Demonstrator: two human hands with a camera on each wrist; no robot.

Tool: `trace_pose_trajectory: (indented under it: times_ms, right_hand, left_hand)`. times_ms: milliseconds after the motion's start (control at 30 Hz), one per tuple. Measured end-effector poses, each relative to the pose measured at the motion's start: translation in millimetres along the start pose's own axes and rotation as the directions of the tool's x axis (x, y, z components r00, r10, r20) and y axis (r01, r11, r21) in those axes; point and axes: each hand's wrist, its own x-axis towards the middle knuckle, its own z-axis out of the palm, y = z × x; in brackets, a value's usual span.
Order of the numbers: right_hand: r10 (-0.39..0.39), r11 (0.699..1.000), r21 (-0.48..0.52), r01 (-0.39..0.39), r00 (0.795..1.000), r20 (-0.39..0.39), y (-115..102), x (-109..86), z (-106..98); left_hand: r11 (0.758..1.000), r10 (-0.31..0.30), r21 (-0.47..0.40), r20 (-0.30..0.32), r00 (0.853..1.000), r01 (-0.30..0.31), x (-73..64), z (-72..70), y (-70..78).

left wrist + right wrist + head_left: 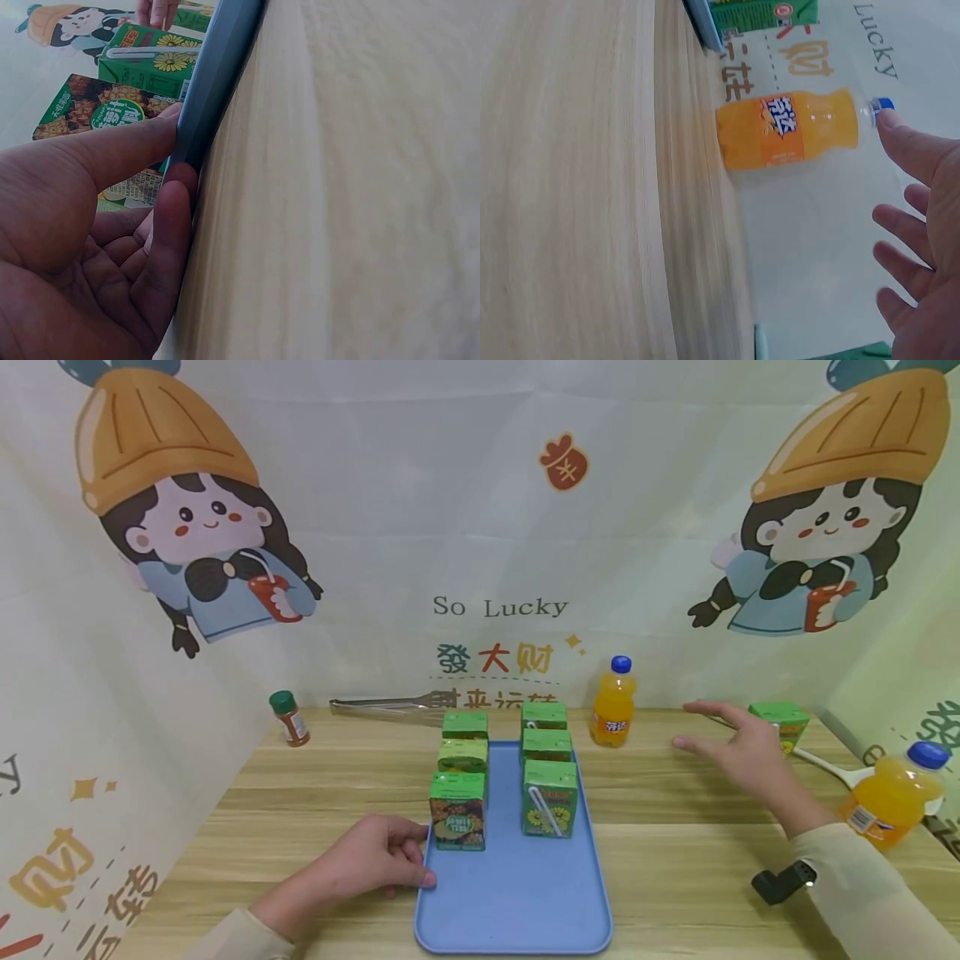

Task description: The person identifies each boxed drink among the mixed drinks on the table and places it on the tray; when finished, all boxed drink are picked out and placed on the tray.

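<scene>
My left hand (pixel 375 858) grips the left rim of the blue tray (pixel 517 893); in the left wrist view the thumb lies at the rim (pixel 214 82), with a curled finger against its underside. On the tray stand two rows of green drink cartons, among them a front left carton (pixel 458 810) with pineapple pictures and a front right carton (pixel 550 799) with a white straw. My right hand (pixel 750 756) hovers over the right side of the table, fingers spread and holding nothing. An orange soda bottle (pixel 614 702) with a blue cap stands to its left. Behind the hand is another green carton (pixel 783 722).
A second orange soda bottle (pixel 896 793) stands at the right, near a white-handled utensil (pixel 828 764). Metal tongs (pixel 390 703) lie along the back. At the back left is a green-capped spice jar (pixel 289 718). A printed cloth (pixel 480 527) hangs behind the table.
</scene>
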Motion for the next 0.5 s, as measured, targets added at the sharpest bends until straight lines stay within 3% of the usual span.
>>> trace_pose_trajectory:
  times_ms: [233,500]
  right_hand:
    - [0.012,0.999,-0.051,-0.016,0.997,-0.078,11,3.1,-4]
    - [-0.058,0.994,-0.101,0.041,0.982,-0.180,23,7.5,-11]
  left_hand:
    - [1.000,-0.005,-0.004,0.000,1.000,0.005,0.6,0.3,-0.4]
    - [1.000,-0.004,0.004,0.001,1.000,0.004,1.4,0.1,-1.4]
